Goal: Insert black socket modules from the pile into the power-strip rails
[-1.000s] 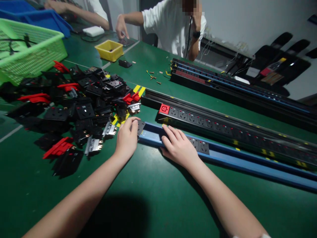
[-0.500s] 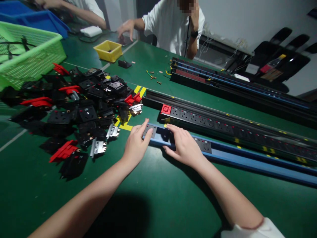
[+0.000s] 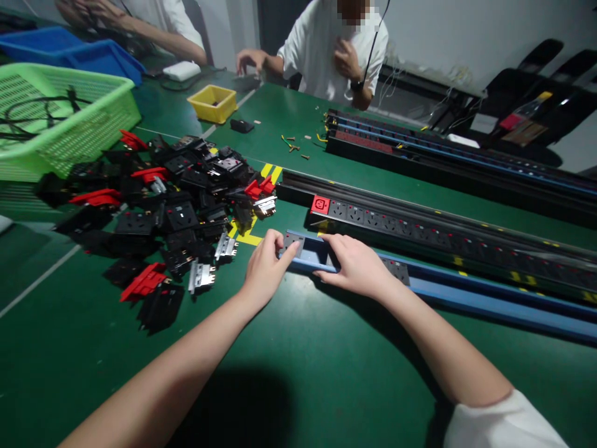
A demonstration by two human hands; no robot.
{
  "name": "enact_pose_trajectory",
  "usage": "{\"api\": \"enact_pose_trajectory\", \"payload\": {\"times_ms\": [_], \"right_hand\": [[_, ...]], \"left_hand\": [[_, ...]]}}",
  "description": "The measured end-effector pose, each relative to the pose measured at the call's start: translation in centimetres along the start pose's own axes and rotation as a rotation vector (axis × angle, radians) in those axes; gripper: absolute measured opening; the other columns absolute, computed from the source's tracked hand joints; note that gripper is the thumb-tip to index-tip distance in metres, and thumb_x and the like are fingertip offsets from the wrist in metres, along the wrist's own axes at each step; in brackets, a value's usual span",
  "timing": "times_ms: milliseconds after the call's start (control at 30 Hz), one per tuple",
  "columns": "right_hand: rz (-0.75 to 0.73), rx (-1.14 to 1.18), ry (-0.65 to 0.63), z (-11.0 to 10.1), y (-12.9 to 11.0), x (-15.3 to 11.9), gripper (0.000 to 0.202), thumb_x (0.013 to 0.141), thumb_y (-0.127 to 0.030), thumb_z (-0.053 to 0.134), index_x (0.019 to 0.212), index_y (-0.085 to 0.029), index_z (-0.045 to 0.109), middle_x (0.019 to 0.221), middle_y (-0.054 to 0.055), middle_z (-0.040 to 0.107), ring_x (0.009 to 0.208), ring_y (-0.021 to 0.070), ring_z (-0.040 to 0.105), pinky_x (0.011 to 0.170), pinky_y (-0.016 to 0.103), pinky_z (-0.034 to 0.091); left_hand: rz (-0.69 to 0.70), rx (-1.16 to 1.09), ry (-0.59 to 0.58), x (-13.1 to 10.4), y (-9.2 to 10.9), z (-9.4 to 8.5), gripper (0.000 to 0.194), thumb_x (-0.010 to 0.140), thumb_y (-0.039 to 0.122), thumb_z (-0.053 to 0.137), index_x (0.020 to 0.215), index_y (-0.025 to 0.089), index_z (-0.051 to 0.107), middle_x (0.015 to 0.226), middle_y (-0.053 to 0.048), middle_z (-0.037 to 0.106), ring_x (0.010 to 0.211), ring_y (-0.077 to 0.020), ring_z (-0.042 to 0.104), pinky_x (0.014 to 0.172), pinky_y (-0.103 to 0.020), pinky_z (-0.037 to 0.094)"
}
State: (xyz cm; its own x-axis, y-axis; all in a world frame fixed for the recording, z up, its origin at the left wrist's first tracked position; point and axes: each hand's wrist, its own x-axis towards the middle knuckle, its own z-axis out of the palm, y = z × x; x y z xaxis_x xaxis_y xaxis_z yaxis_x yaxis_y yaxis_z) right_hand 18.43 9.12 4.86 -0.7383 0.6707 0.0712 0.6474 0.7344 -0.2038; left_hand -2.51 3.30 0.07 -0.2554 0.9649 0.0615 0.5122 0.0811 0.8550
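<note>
A long blue channel rail (image 3: 457,298) lies on the green table with black socket modules (image 3: 398,270) set in it. My left hand (image 3: 265,267) is closed at the rail's near-left end, its thumb pressing on a black socket module (image 3: 293,242) there and its fingers curled round the end. Farther along, my right hand (image 3: 357,264) spans the rail, thumb at the front edge and fingers over the back edge, partly hiding the modules under it. Between the two hands a gap shows the bare blue floor of the rail.
Behind lies a black strip of sockets (image 3: 387,223) with a red socket (image 3: 320,205) at its end. Left is a heap of loose modules (image 3: 180,214), beyond it a green basket (image 3: 107,102) and a yellow bin (image 3: 213,104). More strips (image 3: 443,168) lie farther back; co-workers sit opposite.
The view has shifted, so the table's things appear slightly farther right. My left fingers have curled in more; my right hand keeps its hold. The co-worker opposite has lowered a hand to the chest.
</note>
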Motion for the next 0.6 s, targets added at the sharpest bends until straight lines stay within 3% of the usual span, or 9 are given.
{"api": "enact_pose_trajectory", "payload": {"times_ms": [267,433,600], "right_hand": [[-0.021,-0.004,-0.005,0.09,0.05,-0.11,0.070,0.086,-0.050,0.068,0.140,-0.011,0.046,0.124,0.018,0.066,0.110,0.0327,0.065,0.094,0.047,0.054],[-0.050,0.032,0.026,0.15,0.15,-0.21,0.067,0.086,-0.048,0.068,0.140,-0.015,0.045,0.127,0.017,0.062,0.114,0.0332,0.063,0.097,0.050,0.054],[-0.155,0.141,0.078,0.05,0.33,-0.42,0.073,0.089,-0.042,0.066,0.151,-0.025,0.032,0.143,0.015,0.049,0.129,0.0314,0.056,0.102,0.049,0.054]], "left_hand": [[0.139,-0.048,-0.104,0.12,0.34,-0.29,0.024,0.096,0.045,0.048,0.087,0.023,0.049,0.088,0.001,0.061,0.082,-0.0171,0.056,0.074,-0.029,0.039],[0.124,-0.084,-0.115,0.11,0.31,-0.09,0.021,0.098,0.043,0.048,0.099,0.024,0.056,0.098,-0.002,0.071,0.093,-0.0196,0.065,0.086,-0.033,0.044],[0.098,-0.198,-0.147,0.11,0.06,-0.09,0.020,0.099,0.043,0.048,0.106,0.025,0.053,0.106,-0.002,0.076,0.104,-0.0200,0.068,0.092,-0.035,0.046]]}}
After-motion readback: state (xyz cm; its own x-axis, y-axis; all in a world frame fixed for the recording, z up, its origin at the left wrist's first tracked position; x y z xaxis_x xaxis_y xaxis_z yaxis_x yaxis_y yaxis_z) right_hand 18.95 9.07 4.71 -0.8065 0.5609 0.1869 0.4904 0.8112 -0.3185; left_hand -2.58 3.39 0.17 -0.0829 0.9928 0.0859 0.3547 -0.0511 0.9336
